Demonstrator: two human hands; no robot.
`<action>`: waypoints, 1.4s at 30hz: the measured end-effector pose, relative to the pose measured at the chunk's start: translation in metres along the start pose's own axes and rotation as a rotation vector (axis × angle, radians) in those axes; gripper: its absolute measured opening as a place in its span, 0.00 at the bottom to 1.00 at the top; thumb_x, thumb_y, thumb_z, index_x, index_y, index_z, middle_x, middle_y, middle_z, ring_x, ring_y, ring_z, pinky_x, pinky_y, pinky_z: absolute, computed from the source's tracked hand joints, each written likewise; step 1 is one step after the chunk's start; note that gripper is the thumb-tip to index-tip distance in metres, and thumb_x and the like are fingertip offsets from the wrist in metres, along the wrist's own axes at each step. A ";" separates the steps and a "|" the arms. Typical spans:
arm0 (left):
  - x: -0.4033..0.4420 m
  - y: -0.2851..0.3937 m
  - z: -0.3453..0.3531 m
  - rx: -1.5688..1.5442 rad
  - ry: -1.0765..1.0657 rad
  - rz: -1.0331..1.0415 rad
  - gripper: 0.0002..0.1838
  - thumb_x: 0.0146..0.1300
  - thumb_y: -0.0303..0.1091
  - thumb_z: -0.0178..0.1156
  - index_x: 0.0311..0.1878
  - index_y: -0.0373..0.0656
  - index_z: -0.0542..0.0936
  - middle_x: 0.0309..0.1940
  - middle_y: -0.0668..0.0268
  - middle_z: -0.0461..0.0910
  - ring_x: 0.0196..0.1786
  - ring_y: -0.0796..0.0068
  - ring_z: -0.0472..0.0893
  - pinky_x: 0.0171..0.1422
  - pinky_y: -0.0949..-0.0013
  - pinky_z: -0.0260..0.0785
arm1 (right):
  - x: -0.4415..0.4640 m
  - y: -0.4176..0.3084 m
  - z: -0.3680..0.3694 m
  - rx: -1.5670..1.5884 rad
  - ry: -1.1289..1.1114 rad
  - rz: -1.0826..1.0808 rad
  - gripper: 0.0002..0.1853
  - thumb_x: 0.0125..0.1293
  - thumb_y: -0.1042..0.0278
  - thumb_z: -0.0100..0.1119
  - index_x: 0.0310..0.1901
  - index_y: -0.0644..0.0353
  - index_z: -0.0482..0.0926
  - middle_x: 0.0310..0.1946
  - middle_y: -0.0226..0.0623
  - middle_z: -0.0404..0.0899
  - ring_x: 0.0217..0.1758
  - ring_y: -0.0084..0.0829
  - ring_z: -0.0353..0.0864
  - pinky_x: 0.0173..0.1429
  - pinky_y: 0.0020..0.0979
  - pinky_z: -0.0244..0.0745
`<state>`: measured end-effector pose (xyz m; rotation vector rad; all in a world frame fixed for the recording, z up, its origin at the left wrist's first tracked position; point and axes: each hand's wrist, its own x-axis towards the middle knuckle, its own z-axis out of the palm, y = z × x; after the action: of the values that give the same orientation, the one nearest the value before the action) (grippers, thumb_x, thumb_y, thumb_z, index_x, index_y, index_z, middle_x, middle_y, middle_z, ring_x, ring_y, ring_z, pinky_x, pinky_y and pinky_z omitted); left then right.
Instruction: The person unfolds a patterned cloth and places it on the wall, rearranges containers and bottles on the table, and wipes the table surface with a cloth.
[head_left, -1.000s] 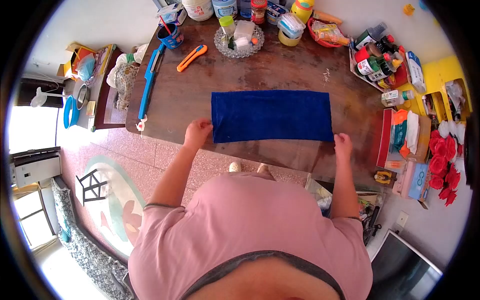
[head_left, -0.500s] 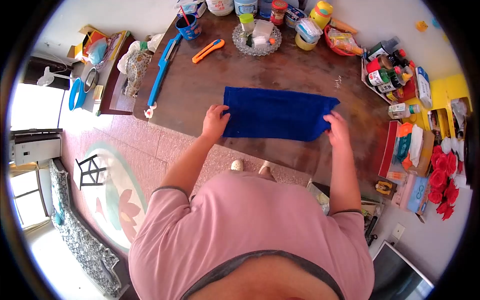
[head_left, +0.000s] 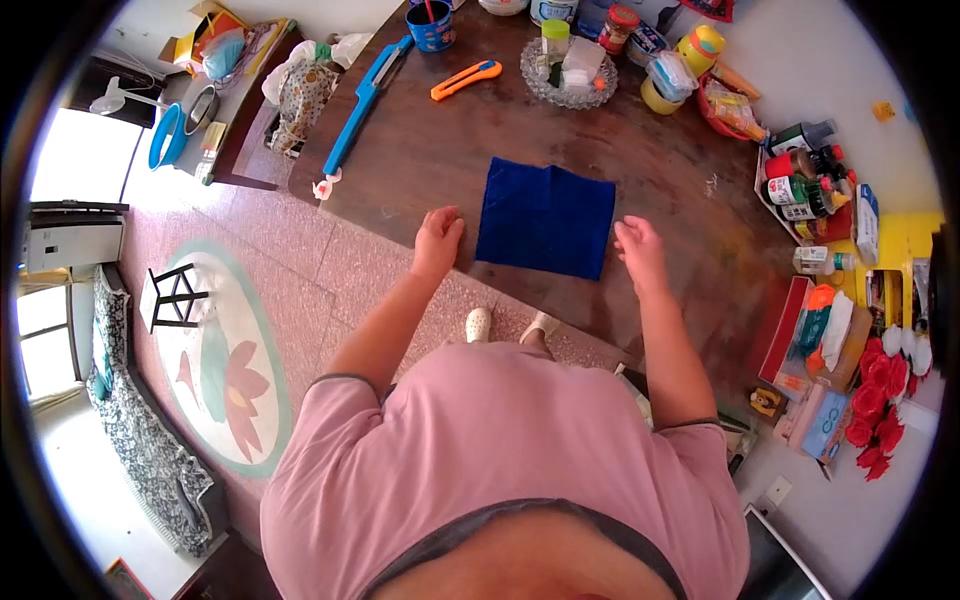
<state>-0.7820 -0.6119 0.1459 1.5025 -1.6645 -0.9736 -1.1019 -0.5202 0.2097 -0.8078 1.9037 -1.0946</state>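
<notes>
A dark blue cloth [head_left: 547,220], folded into a near square, lies on the brown tabletop in front of me. To its left, my left hand [head_left: 438,243] rests at the table's near edge, apart from the cloth, with loosely bent fingers and nothing in them. Close beside the cloth's right edge is my right hand [head_left: 641,250]. Its fingers are slightly curled and apart, and they hold nothing.
Farther back on the brown table [head_left: 420,170] lie an orange utility knife [head_left: 466,80] and a long blue tool [head_left: 366,105]. A glass dish [head_left: 568,92] of small containers stands behind. Bottles [head_left: 800,190] and boxes line the right side.
The cloth was a long rectangle with a hand at each end; now it is folded to about half that length. Both hands have let go of it. The view has shifted.
</notes>
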 end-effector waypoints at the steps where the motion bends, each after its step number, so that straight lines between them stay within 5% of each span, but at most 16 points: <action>1: -0.003 0.001 0.001 -0.035 -0.034 -0.044 0.14 0.62 0.32 0.60 0.49 0.39 0.79 0.44 0.57 0.79 0.45 0.66 0.81 0.51 0.69 0.72 | 0.003 0.014 -0.003 -0.001 0.001 0.005 0.23 0.62 0.59 0.62 0.53 0.68 0.74 0.40 0.41 0.82 0.37 0.30 0.81 0.40 0.30 0.75; 3: -0.004 -0.002 0.005 -0.064 -0.043 -0.031 0.14 0.60 0.31 0.60 0.48 0.39 0.79 0.44 0.55 0.78 0.45 0.61 0.79 0.52 0.65 0.72 | 0.013 0.039 -0.002 -0.447 0.151 -0.066 0.24 0.60 0.60 0.63 0.52 0.70 0.75 0.37 0.43 0.81 0.37 0.35 0.81 0.42 0.33 0.75; 5: -0.002 0.000 0.005 -0.088 -0.040 -0.017 0.14 0.58 0.30 0.61 0.48 0.40 0.79 0.43 0.54 0.77 0.45 0.56 0.78 0.52 0.62 0.72 | 0.019 0.047 0.007 -0.454 0.145 -0.044 0.25 0.57 0.60 0.65 0.51 0.71 0.75 0.37 0.46 0.81 0.39 0.40 0.81 0.46 0.35 0.75; 8: -0.008 0.037 0.008 0.237 -0.140 0.411 0.14 0.53 0.25 0.61 0.44 0.44 0.82 0.47 0.57 0.77 0.52 0.53 0.75 0.56 0.56 0.69 | 0.015 0.024 0.028 -0.532 0.117 -0.021 0.24 0.55 0.62 0.66 0.48 0.70 0.75 0.39 0.50 0.81 0.42 0.44 0.81 0.48 0.38 0.75; 10: -0.005 0.050 0.031 0.382 -0.316 0.702 0.11 0.56 0.33 0.60 0.44 0.49 0.83 0.49 0.61 0.77 0.53 0.57 0.75 0.57 0.56 0.68 | 0.020 0.030 0.033 -0.564 0.136 -0.046 0.23 0.54 0.64 0.66 0.47 0.70 0.75 0.39 0.50 0.81 0.43 0.44 0.81 0.49 0.38 0.75; 13: -0.020 0.064 0.067 0.592 -0.442 0.954 0.19 0.59 0.43 0.59 0.54 0.55 0.77 0.59 0.63 0.71 0.68 0.58 0.61 0.65 0.40 0.55 | 0.028 0.035 0.035 -0.596 0.140 -0.075 0.20 0.53 0.68 0.66 0.45 0.70 0.75 0.39 0.51 0.80 0.43 0.45 0.81 0.49 0.38 0.75; 16: -0.002 0.062 0.078 0.684 -0.353 0.884 0.23 0.59 0.48 0.59 0.58 0.56 0.74 0.64 0.62 0.65 0.71 0.55 0.55 0.65 0.34 0.51 | 0.034 0.039 0.031 -0.566 0.134 -0.046 0.20 0.52 0.71 0.65 0.46 0.70 0.74 0.39 0.51 0.80 0.43 0.45 0.81 0.49 0.38 0.75; 19: 0.035 0.068 0.057 0.709 -0.157 0.306 0.29 0.61 0.51 0.57 0.65 0.56 0.69 0.70 0.58 0.57 0.75 0.50 0.48 0.68 0.31 0.45 | 0.045 0.056 0.027 -0.429 0.114 0.010 0.21 0.52 0.74 0.64 0.48 0.70 0.73 0.38 0.49 0.80 0.41 0.42 0.81 0.47 0.36 0.75; 21: 0.053 0.040 0.046 0.684 -0.019 0.117 0.30 0.61 0.49 0.58 0.66 0.53 0.66 0.71 0.56 0.54 0.75 0.48 0.49 0.68 0.32 0.46 | 0.039 0.047 0.028 -0.318 0.092 0.042 0.21 0.53 0.76 0.63 0.50 0.70 0.73 0.38 0.47 0.80 0.40 0.39 0.81 0.46 0.34 0.75; 23: 0.052 0.028 0.029 0.650 -0.050 0.112 0.29 0.62 0.48 0.57 0.65 0.53 0.67 0.71 0.55 0.55 0.74 0.48 0.49 0.68 0.33 0.47 | 0.025 0.009 0.028 0.060 -0.010 0.300 0.22 0.54 0.78 0.62 0.52 0.71 0.71 0.37 0.42 0.80 0.37 0.32 0.80 0.40 0.30 0.75; 27: 0.035 0.012 0.011 0.561 -0.081 0.115 0.26 0.62 0.44 0.57 0.64 0.50 0.70 0.70 0.54 0.56 0.74 0.49 0.51 0.70 0.37 0.47 | 0.016 -0.021 0.066 0.287 -0.109 -0.030 0.29 0.57 0.74 0.64 0.60 0.71 0.67 0.36 0.38 0.78 0.33 0.26 0.77 0.32 0.27 0.73; 31: 0.029 -0.005 -0.006 0.488 -0.006 0.155 0.25 0.62 0.43 0.58 0.62 0.50 0.71 0.69 0.54 0.58 0.74 0.50 0.51 0.71 0.40 0.47 | -0.011 -0.084 0.096 0.149 -0.338 -0.053 0.29 0.62 0.66 0.63 0.61 0.70 0.67 0.39 0.42 0.78 0.37 0.33 0.79 0.40 0.32 0.76; 34: 0.038 -0.019 -0.028 0.540 0.145 0.212 0.24 0.62 0.42 0.57 0.61 0.50 0.72 0.69 0.56 0.59 0.74 0.51 0.52 0.71 0.41 0.47 | 0.019 -0.043 0.113 -0.372 0.007 -0.653 0.26 0.65 0.57 0.57 0.61 0.59 0.69 0.55 0.57 0.70 0.58 0.54 0.70 0.61 0.50 0.65; 37: 0.054 -0.040 -0.052 0.583 0.249 0.199 0.23 0.63 0.42 0.57 0.61 0.49 0.71 0.69 0.57 0.59 0.74 0.51 0.51 0.71 0.41 0.47 | 0.007 -0.026 0.146 -0.762 0.193 -0.758 0.25 0.65 0.54 0.56 0.62 0.55 0.70 0.63 0.57 0.63 0.64 0.63 0.61 0.66 0.55 0.57; 39: 0.061 -0.046 -0.064 0.620 0.284 0.173 0.22 0.65 0.41 0.54 0.62 0.49 0.71 0.69 0.57 0.59 0.74 0.52 0.51 0.71 0.42 0.46 | -0.001 -0.008 0.168 -0.863 0.085 -0.663 0.32 0.66 0.46 0.51 0.68 0.51 0.62 0.70 0.57 0.49 0.71 0.66 0.46 0.68 0.64 0.46; 42: 0.068 -0.062 -0.077 0.655 0.335 0.157 0.20 0.68 0.40 0.50 0.62 0.51 0.70 0.68 0.59 0.60 0.74 0.55 0.53 0.72 0.42 0.44 | 0.002 -0.001 0.189 -1.010 0.059 -0.636 0.36 0.65 0.42 0.51 0.70 0.50 0.58 0.71 0.56 0.46 0.72 0.67 0.42 0.68 0.68 0.40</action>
<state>-0.6917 -0.6896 0.1291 1.7791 -1.8990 -0.0610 -0.9409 -0.5976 0.1488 -2.0475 2.2924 -0.3894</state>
